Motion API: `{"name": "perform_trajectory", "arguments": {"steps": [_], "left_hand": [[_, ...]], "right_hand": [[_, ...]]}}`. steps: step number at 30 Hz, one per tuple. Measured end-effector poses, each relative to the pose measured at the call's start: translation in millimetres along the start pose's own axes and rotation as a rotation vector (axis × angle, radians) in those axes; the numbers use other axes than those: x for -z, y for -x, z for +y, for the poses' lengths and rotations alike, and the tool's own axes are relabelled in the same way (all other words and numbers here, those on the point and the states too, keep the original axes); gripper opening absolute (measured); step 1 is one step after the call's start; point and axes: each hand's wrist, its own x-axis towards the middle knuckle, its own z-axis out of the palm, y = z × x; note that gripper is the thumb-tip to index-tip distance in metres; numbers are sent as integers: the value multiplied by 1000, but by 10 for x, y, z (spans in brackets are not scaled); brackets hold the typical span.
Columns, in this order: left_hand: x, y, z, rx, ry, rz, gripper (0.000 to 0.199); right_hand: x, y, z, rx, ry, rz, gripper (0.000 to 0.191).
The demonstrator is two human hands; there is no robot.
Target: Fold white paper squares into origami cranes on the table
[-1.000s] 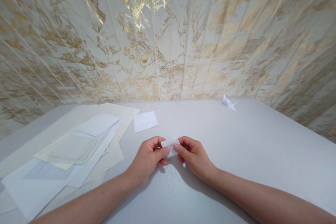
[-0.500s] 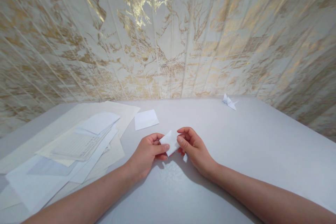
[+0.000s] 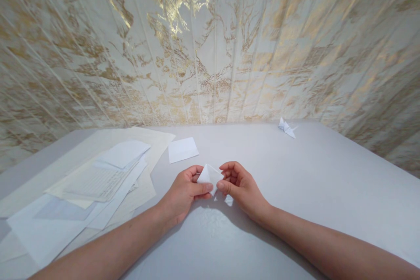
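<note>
Between my two hands, just above the table, is a small piece of folded white paper [image 3: 210,174] with a diamond-like outline and creases on its face. My left hand [image 3: 187,190] pinches its lower left part, thumb on top and fingers behind. At its right corner, my right hand [image 3: 241,188] grips it with the thumb and bent fingers. Part of the paper's underside is hidden by my fingers.
Loose sheets and envelopes [image 3: 42,232] lie heaped on the left of the white table [image 3: 321,192]. A white paper square [image 3: 183,149] rests beyond my left hand. Far right stands a folded paper crane [image 3: 287,127]. A gold-patterned curtain [image 3: 213,52] hangs behind.
The folded paper has turned and shifted slightly left, with its creased face now showing. My right thumb and fingers have closed onto its right corner. My left hand has barely moved.
</note>
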Motion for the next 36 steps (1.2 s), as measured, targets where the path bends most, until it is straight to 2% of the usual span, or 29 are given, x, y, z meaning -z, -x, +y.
{"name": "perform_trajectory", "arguments": {"steps": [4,9,19,29,36], "left_hand": [[-9,-2,-29,-53,-2,-2,28],[-18,-7,-52,-132,-40,2,22],[-28,40,-45,-216,-251,17,20],[-8,24,-63,-234,-258,-28,23],[-7,28,-56,-199,-228,-59,26]], "right_hand": [[-3,16,-6,-26,115,-35,36],[-9,37,-22,-35,181,-28,34],[-41,68,-24,10,275,-27,25],[-36,76,-32,-30,289,-24,30],[-9,78,-86,-2,328,-23,37]]}}
